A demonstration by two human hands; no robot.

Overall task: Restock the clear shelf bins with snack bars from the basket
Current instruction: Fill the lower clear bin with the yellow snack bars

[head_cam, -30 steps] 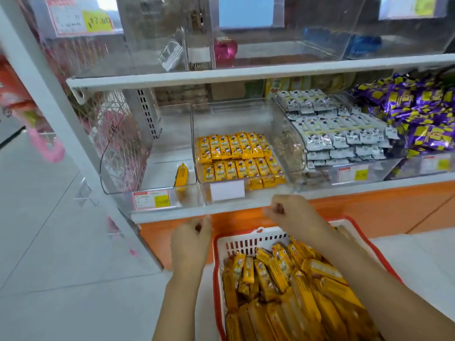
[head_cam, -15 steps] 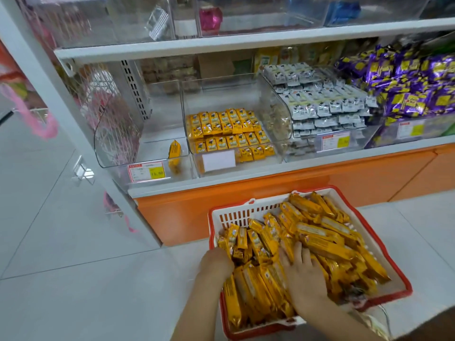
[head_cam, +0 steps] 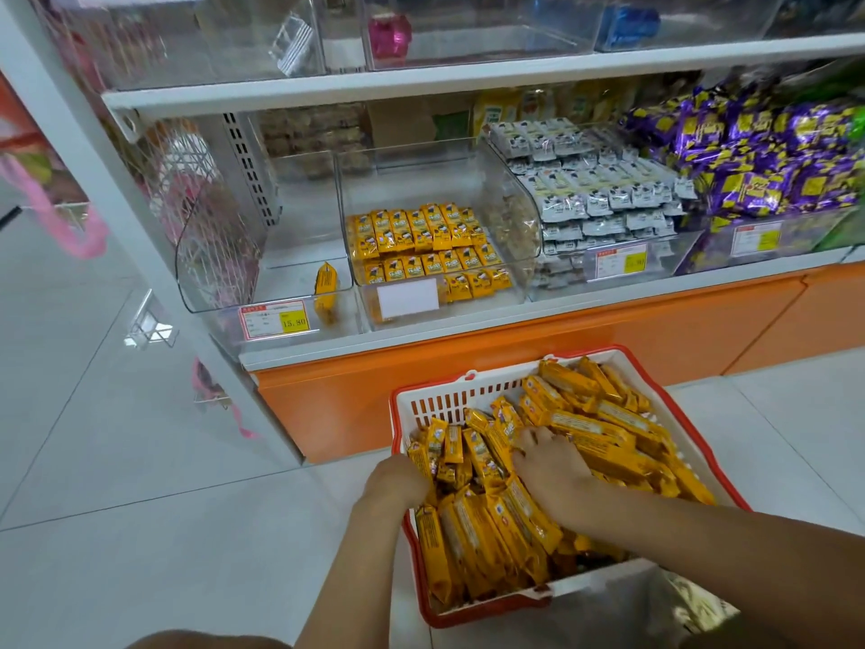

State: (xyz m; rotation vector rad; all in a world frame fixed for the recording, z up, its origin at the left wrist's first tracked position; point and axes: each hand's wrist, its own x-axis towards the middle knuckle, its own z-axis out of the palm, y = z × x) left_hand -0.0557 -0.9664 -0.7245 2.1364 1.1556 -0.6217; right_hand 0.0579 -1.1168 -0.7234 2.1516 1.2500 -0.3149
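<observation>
A white basket with a red rim (head_cam: 468, 391) stands on the floor below the shelf, heaped with yellow snack bars (head_cam: 608, 428). My left hand (head_cam: 398, 482) is at the basket's left rim, its fingers sunk among the bars and hidden. My right hand (head_cam: 550, 466) lies on the middle of the heap, fingers curled round some bars. On the lower shelf, the middle clear bin (head_cam: 412, 180) holds rows of yellow bars (head_cam: 421, 241) at its front. The left clear bin (head_cam: 299, 227) holds a single yellow bar (head_cam: 325, 279).
To the right are bins of grey-white packets (head_cam: 594, 194) and purple packets (head_cam: 772, 156). An orange base panel (head_cam: 515, 358) runs under the shelf, just behind the basket. A white upright post (head_cam: 140, 227) stands at the left. Pale floor tiles (head_cam: 140, 461) lie around.
Both hands came down from the shelf edge into the basket. Since half a second ago, the right hand has slid further up the heap; the left stays at the rim.
</observation>
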